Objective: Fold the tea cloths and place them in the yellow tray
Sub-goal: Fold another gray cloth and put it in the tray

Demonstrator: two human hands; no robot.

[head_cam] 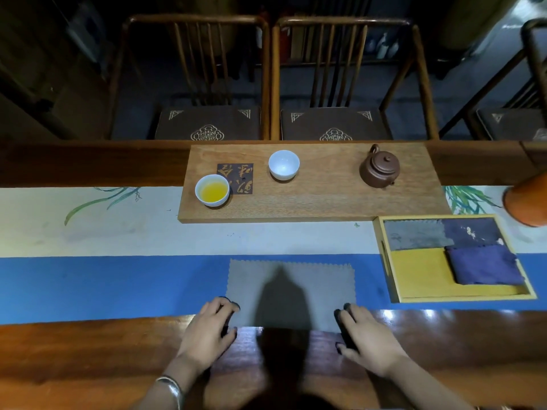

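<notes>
Our left hand and right hand sit at the two near corners of the grey tea cloth, fingers curled down onto its near edge. Whether either hand has actually pinched the fabric or is only pressing it flat, we cannot tell; the fingertips are dark and partly hidden.

The cloth lies spread flat across the blue band of the table runner, its near edge reaching the bare wood of the counter. To fold it well, we judge we should lift both corners together, carry them evenly to the scalloped far edge, and match corners before pressing the crease.

Beyond the far edge there is open runner before the wooden tea board, so a forward fold has room. That board carries a cup of yellow tea, an empty white cup and a clay teapot, which are worth keeping clear of.

To the right, well apart from the cloth, the yellow tray already holds three folded cloths; its near-left quarter is bare, a likely spot.
</notes>
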